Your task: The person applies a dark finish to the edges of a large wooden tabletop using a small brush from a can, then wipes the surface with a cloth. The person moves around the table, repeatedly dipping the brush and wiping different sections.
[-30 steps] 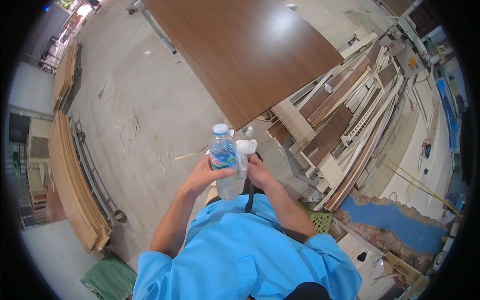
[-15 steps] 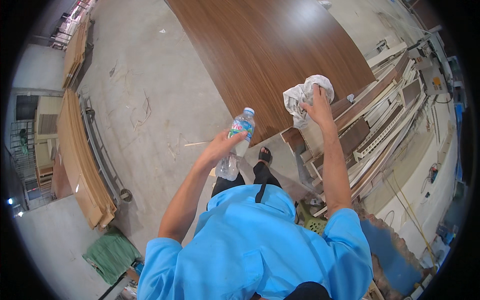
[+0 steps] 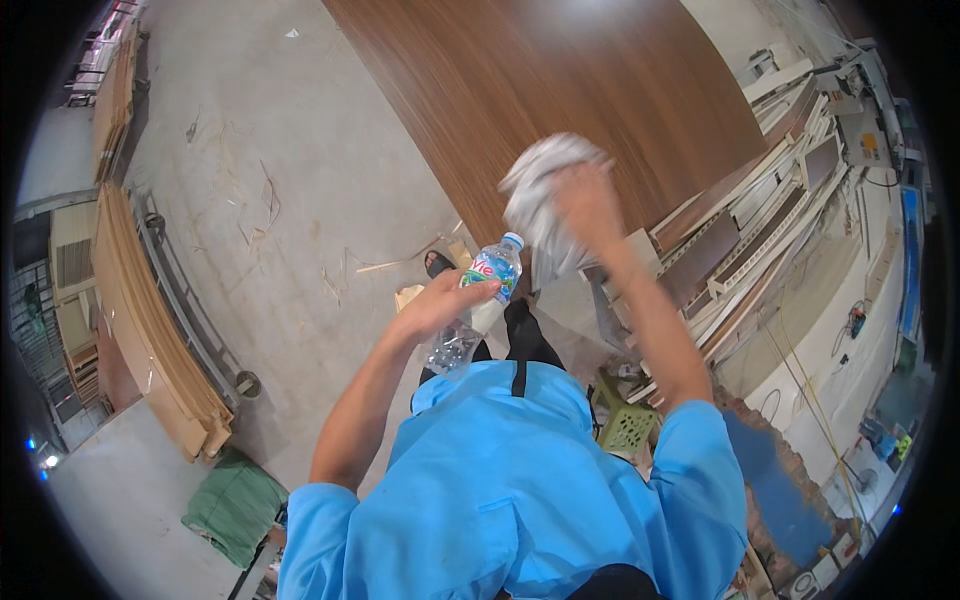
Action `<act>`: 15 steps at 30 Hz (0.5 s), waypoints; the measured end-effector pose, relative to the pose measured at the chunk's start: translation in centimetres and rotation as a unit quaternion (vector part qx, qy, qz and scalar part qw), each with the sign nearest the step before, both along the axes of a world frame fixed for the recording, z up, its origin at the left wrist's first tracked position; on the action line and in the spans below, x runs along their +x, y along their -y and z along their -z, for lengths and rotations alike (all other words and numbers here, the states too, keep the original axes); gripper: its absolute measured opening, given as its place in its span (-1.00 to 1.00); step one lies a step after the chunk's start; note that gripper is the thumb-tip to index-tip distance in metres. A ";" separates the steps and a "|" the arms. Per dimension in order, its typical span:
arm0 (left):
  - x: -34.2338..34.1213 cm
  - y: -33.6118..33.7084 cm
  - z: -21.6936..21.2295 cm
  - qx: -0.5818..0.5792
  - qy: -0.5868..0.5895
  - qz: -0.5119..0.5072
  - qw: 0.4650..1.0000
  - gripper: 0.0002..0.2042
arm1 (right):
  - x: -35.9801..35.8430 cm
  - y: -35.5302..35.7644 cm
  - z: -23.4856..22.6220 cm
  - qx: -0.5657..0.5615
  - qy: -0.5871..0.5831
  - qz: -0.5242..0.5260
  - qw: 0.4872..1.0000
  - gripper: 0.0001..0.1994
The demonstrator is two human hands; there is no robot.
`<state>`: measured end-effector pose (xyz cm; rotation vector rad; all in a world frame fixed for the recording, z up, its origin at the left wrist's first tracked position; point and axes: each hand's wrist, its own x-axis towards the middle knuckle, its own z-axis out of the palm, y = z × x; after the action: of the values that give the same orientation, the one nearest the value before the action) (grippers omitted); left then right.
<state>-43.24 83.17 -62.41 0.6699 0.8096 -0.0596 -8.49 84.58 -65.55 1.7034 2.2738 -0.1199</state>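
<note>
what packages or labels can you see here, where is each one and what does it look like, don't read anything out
Water bottle: clear plastic with a pale cap, held tilted in the left hand above the concrete floor.
Bottle label: a band round the bottle's upper part, blue and white with some red and green.
No other package, sign or screen is clear enough to tell. The right hand holds only a crumpled white cloth, blurred, over the brown wood panel.
</note>
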 end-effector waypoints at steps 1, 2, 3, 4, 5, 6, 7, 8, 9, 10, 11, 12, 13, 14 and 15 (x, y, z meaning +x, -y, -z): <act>-0.2 -0.3 -0.3 -0.002 -0.008 0.015 1.000 -0.44 | 1.8 -2.2 -1.7 0.033 0.025 0.140 0.989 -0.66; -0.3 -0.7 -0.5 0.005 0.008 0.005 1.000 -0.44 | 4.8 -4.1 -2.1 0.224 0.023 0.150 0.963 -0.68; -0.6 -0.8 -0.7 0.003 0.015 0.008 1.000 -0.45 | 4.4 -5.0 -3.7 0.116 0.021 0.202 0.972 -0.63; -0.7 -0.9 -0.9 0.007 0.026 -0.010 1.000 -0.45 | 2.3 -5.4 -6.0 0.019 0.009 0.266 0.964 -0.57; -1.0 -0.9 -1.1 0.018 0.016 0.014 1.000 -0.45 | 0.4 -5.5 -7.6 -0.057 -0.005 0.333 0.941 -0.51; -1.3 -0.7 -1.4 0.035 0.011 0.017 0.999 -0.46 | -1.4 -2.7 -4.4 0.018 0.026 0.189 0.981 -0.49; -1.6 -0.5 -1.7 0.044 -0.001 0.037 0.998 -0.46 | -3.0 -0.2 -1.2 0.091 0.057 0.050 0.993 -0.47; -1.9 -0.3 -1.9 0.061 0.022 0.004 0.998 -0.49 | -3.4 0.1 -0.6 0.109 0.022 0.019 0.994 -0.47; -2.0 -0.1 -2.2 0.077 0.048 -0.030 0.995 -0.49 | -4.4 0.6 0.3 0.104 -0.013 -0.008 0.994 -0.48; -2.3 0.0 -2.4 0.083 0.065 -0.040 0.994 -0.50 | -4.0 0.8 0.9 0.079 -0.048 -0.032 0.995 -0.49; -2.3 0.1 -2.6 0.089 0.074 -0.047 0.992 -0.50 | -0.4 -1.1 2.1 0.109 0.051 0.048 0.992 -0.51; -2.2 0.1 -2.8 0.081 0.068 -0.032 0.994 -0.50 | 2.9 -2.9 1.3 0.180 0.022 0.149 0.972 -0.53; -2.1 0.1 -3.0 0.072 0.055 -0.015 0.996 -0.49 | 3.8 -2.4 2.6 0.182 0.025 0.138 0.973 -0.52; -1.7 -0.1 -3.1 0.070 0.025 -0.005 0.997 -0.49 | 3.5 -0.8 4.0 0.186 0.029 0.140 0.972 -0.51; -1.5 -0.1 -3.4 0.085 0.033 -0.007 0.996 -0.48 | 3.5 0.5 5.4 0.189 0.032 0.143 0.971 -0.50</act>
<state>-44.75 83.30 -58.99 0.8231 0.7622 0.0454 -4.96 84.09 -70.94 2.1834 2.0870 0.3249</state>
